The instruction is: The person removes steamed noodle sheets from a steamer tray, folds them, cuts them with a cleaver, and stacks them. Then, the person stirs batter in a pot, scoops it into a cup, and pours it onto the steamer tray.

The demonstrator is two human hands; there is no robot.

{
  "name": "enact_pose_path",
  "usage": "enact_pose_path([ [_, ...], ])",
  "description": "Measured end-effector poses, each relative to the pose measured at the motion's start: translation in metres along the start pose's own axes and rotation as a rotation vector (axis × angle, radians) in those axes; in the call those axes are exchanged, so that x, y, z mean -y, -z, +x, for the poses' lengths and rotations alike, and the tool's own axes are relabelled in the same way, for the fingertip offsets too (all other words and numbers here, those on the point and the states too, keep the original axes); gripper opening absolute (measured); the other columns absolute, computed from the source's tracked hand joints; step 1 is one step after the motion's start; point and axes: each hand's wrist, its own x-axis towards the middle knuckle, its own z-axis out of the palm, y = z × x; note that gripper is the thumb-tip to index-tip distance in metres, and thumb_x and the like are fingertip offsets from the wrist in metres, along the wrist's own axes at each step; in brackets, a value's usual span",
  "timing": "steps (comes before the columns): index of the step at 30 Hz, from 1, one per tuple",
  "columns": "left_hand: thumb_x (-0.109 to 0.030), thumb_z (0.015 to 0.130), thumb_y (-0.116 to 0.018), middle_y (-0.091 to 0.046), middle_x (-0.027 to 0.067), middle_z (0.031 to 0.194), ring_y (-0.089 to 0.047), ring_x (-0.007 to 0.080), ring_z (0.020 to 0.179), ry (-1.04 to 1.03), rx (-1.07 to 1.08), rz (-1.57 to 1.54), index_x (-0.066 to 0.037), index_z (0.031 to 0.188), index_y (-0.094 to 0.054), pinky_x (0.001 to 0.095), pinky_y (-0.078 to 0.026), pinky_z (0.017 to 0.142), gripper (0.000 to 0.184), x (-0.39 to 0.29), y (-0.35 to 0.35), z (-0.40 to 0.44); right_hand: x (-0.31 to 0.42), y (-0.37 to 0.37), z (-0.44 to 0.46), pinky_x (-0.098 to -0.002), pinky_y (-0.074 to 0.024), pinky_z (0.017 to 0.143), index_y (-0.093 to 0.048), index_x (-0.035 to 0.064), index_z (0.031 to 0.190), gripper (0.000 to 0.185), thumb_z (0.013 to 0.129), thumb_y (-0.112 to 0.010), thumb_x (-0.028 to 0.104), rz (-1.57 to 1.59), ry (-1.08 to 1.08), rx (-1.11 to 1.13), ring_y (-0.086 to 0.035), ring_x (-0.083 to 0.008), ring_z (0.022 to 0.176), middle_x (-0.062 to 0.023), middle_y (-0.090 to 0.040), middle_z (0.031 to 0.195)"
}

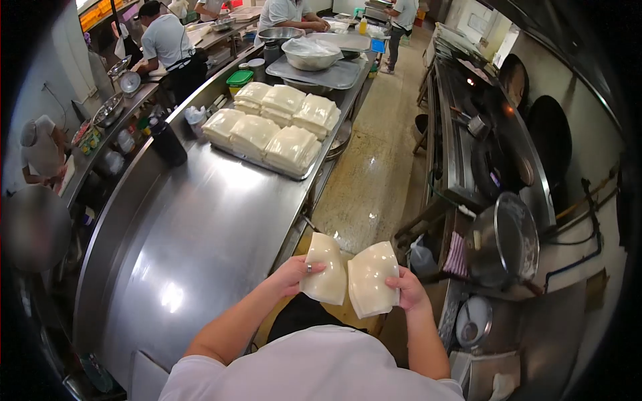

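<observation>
Head view: the left thumb presses on top of the left sheets (324, 273), clamping their outer edge, with the other fingers mostly hidden beneath. On the right, the thumb lies over the outer edge of the right sheets (373, 281) in the same kind of pinch. Both lots are pale, glossy and bowed; how many layers each has, I cannot tell. They sit side by side, their inner edges close together.

The left hand (292, 275) wears a ring; the right hand (409, 289) is bare. Both are out in front of the body, above the floor (358, 177) and beside the counter (194, 220), so neither lot rests on a surface.

Farther along the counter, a tray (302, 178) bears six stacks (293, 148) of similar sheets, in two rows of three. Those look sorted and laid down; the two held lots are not set down yet, so the handling seems partway through. Whether more sheets remain elsewhere cannot be told.

Beyond the tray are a green tub (239, 79) and a bowl (311, 57) covered with plastic. A dark bottle (166, 142) stands to the left, a pot (501, 244) to the right. Co-workers (167, 40) stand at other tables.
</observation>
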Motion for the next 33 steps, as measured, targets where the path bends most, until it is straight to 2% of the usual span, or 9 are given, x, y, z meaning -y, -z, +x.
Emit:
enact_pose_path([
  [5, -0.008, 0.097, -0.069, -0.070, 0.0138, 0.119, -0.070, 0.0281, 0.109, -0.044, 0.000, 0.022, 0.004, 0.125, -0.064, 0.0460, -0.056, 0.100, 0.032, -0.086, -0.006, 0.079, 0.088, 0.002, 0.084, -0.0407, -0.0588, 0.093, -0.061, -0.0063, 0.129, 0.047, 0.086, -0.076, 0.007, -0.043, -0.011, -0.034, -0.072, -0.0256, 0.104, -0.0151, -0.072, 0.119],
  [10, -0.009, 0.095, -0.071, -0.071, 0.0136, 0.116, -0.071, 0.0276, 0.105, -0.109, -0.063, -0.014, 0.004, 0.123, -0.066, 0.0472, -0.058, 0.094, 0.031, -0.158, -0.003, 0.127, 0.159, 0.004, 0.173, -0.0412, -0.0595, 0.092, -0.062, -0.0060, 0.128, 0.047, 0.086, -0.077, 0.010, -0.111, 0.008, 0.034, -0.073, -0.0258, 0.103, -0.0149, -0.072, 0.118],
  [16, -0.008, 0.095, -0.071, -0.069, 0.0166, 0.123, -0.069, 0.0303, 0.112, -0.248, -0.142, -0.136, 0.004, 0.129, -0.061, 0.0483, -0.057, 0.098, 0.038, -0.223, 0.005, 0.164, 0.227, 0.012, 0.287, -0.0403, -0.0593, 0.092, -0.060, -0.0055, 0.131, 0.051, 0.086, -0.078, 0.011, -0.135, -0.051, 0.173, -0.072, -0.0251, 0.104, -0.0147, -0.071, 0.120],
  [24, -0.006, 0.094, -0.070, -0.069, 0.0163, 0.124, -0.069, 0.0313, 0.112, -0.431, -0.402, -0.341, 0.004, 0.129, -0.061, 0.0485, -0.056, 0.100, 0.037, -0.277, -0.002, 0.207, 0.313, 0.021, 0.473, -0.0391, -0.0595, 0.092, -0.058, -0.0053, 0.133, 0.053, 0.086, -0.078, 0.010, -0.213, -0.256, 0.396, -0.072, -0.0246, 0.105, -0.0143, -0.071, 0.121],
  [28, -0.006, 0.094, -0.072, -0.069, 0.0159, 0.121, -0.069, 0.0316, 0.111, -0.511, -0.534, -0.487, 0.004, 0.127, -0.062, 0.0505, -0.058, 0.096, 0.036, -0.293, -0.006, 0.234, 0.350, 0.005, 0.563, -0.0394, -0.0601, 0.092, -0.057, -0.0057, 0.134, 0.054, 0.086, -0.078, 0.010, -0.268, -0.358, 0.480, -0.072, -0.0247, 0.106, -0.0147, -0.071, 0.121],
  [33, -0.005, 0.092, -0.073, -0.068, 0.0157, 0.122, -0.069, 0.0317, 0.111, -0.657, -0.676, -0.626, 0.004, 0.128, -0.061, 0.0503, -0.057, 0.097, 0.039, -0.297, -0.011, 0.265, 0.370, -0.027, 0.654, -0.0402, -0.0602, 0.094, -0.057, -0.0052, 0.134, 0.055, 0.086, -0.078, 0.010, -0.317, -0.471, 0.618, -0.073, -0.0244, 0.105, -0.0147, -0.071, 0.122],
])
